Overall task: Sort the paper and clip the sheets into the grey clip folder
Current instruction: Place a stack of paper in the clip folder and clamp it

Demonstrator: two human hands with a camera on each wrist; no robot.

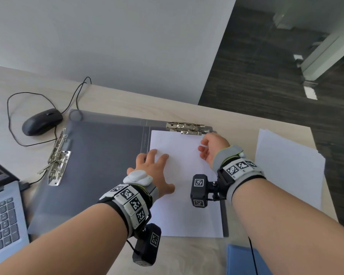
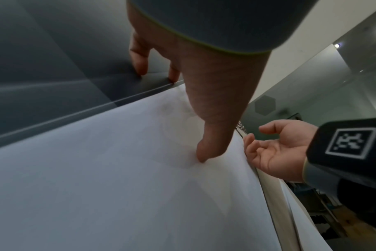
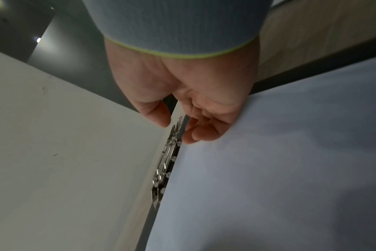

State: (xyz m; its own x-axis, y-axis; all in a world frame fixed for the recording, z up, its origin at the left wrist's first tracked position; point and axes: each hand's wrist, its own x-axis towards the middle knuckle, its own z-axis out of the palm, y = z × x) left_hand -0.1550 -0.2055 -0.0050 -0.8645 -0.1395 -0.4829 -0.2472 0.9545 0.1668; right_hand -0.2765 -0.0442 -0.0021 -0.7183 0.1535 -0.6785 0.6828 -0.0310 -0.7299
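The grey clip folder [image 1: 99,155] lies open on the desk. White sheets [image 1: 187,195] lie on its right half, their top edge just under the metal clip [image 1: 186,128]. My left hand [image 1: 159,169] lies spread on the sheets, and in the left wrist view its thumb [image 2: 204,152] presses the paper [image 2: 118,186]. My right hand [image 1: 209,147] is at the sheets' top right corner with loosely curled fingers and holds nothing. The right wrist view shows those fingertips [image 3: 193,135] beside the clip [image 3: 167,159], at the paper's [image 3: 268,169] edge.
A second metal clip [image 1: 58,159] sits on the folder's left edge. Loose white sheets [image 1: 286,165] are stacked at the right of the desk. A black mouse [image 1: 41,121] with its cable and a laptop [image 1: 2,215] are at the left. A blue object [image 1: 244,261] lies at the near edge.
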